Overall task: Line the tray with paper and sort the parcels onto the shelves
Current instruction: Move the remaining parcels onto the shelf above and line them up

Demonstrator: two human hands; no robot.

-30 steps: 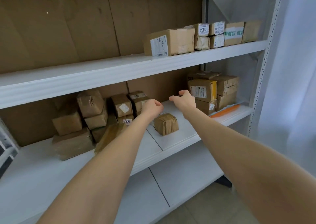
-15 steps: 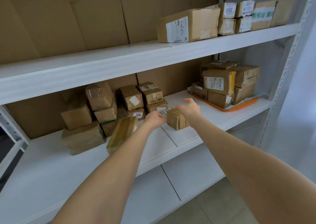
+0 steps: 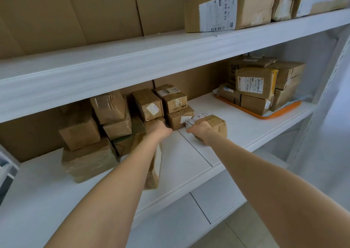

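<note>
White middle shelf (image 3: 236,120) carries stacked brown cardboard parcels (image 3: 147,105). Fingers of right hand (image 3: 200,130) curl round small taped brown parcel (image 3: 217,123). Left hand (image 3: 162,130) fingers hidden: cannot tell.

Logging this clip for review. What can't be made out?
Head view:
- Left hand: fingers hidden behind its knuckles; grip unclear.
- Orange plastic tray: floor covered by stacked brown cardboard parcels.
- Large top-shelf cardboard box: cut by upper edge.
- Taped brown parcel under right hand: label print too small.

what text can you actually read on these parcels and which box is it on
"SF": printed on the brown box at the back of the orange tray.
Shipping labels, including the one on the large top-shelf parcel: too blurred to read.
</note>
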